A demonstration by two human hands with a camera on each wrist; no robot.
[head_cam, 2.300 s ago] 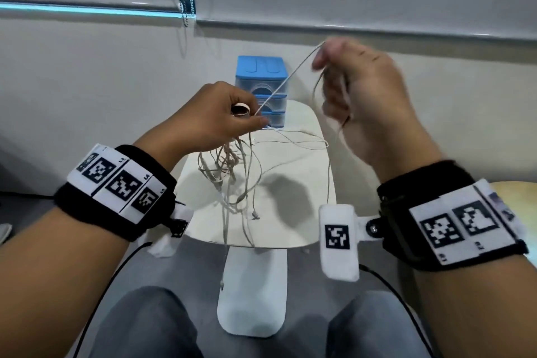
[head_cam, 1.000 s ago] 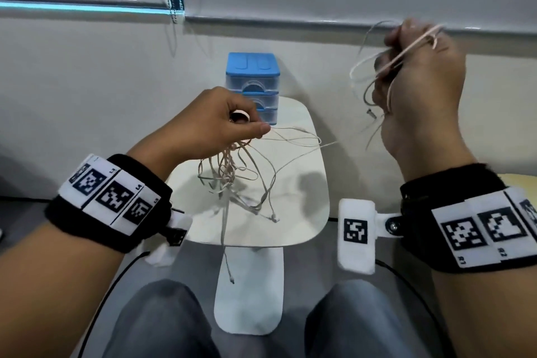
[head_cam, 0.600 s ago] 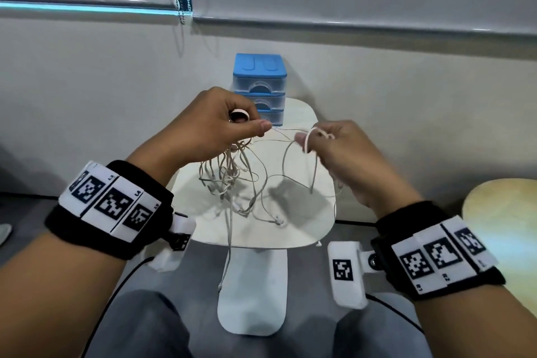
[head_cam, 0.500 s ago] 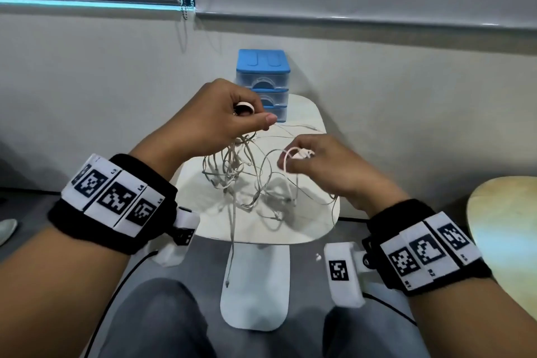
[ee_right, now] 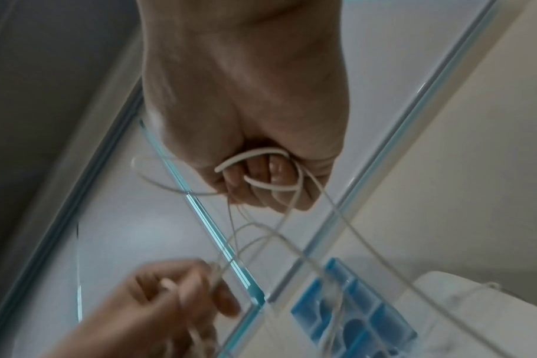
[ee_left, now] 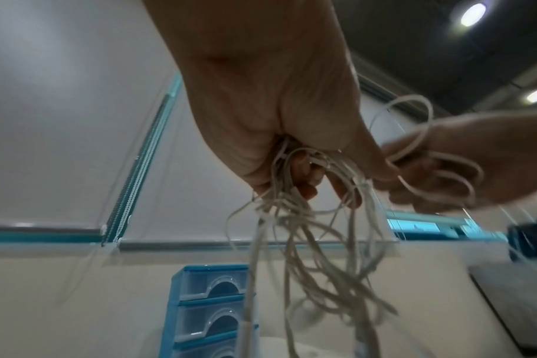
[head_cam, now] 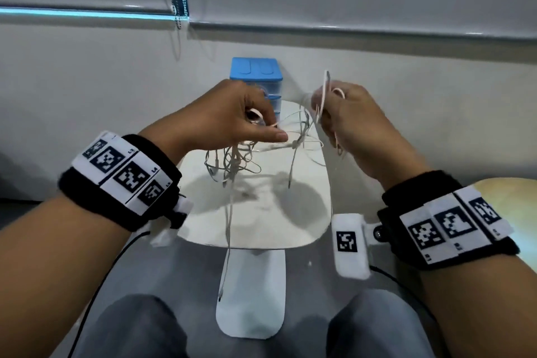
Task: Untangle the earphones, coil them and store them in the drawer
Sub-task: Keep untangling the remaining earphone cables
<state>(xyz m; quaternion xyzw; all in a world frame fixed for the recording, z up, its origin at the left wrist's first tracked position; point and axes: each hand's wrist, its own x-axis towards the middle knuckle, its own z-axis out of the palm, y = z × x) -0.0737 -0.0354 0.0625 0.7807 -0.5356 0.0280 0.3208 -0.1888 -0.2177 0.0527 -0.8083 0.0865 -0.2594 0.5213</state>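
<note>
Both hands [head_cam: 290, 125] gripping earphones [ee_left: 307, 242], drawers [ee_left: 212, 307] shut

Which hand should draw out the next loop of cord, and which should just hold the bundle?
Right. The right hand already pinches a freed loop, raised clear of the tangle. The left hand grips the earphones bunch, its fingers curled around it, so it anchors.

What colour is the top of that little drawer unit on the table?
Bright blue. The drawer unit has a blue top and frame with clear drawer fronts; the head view shows the top best.
</note>
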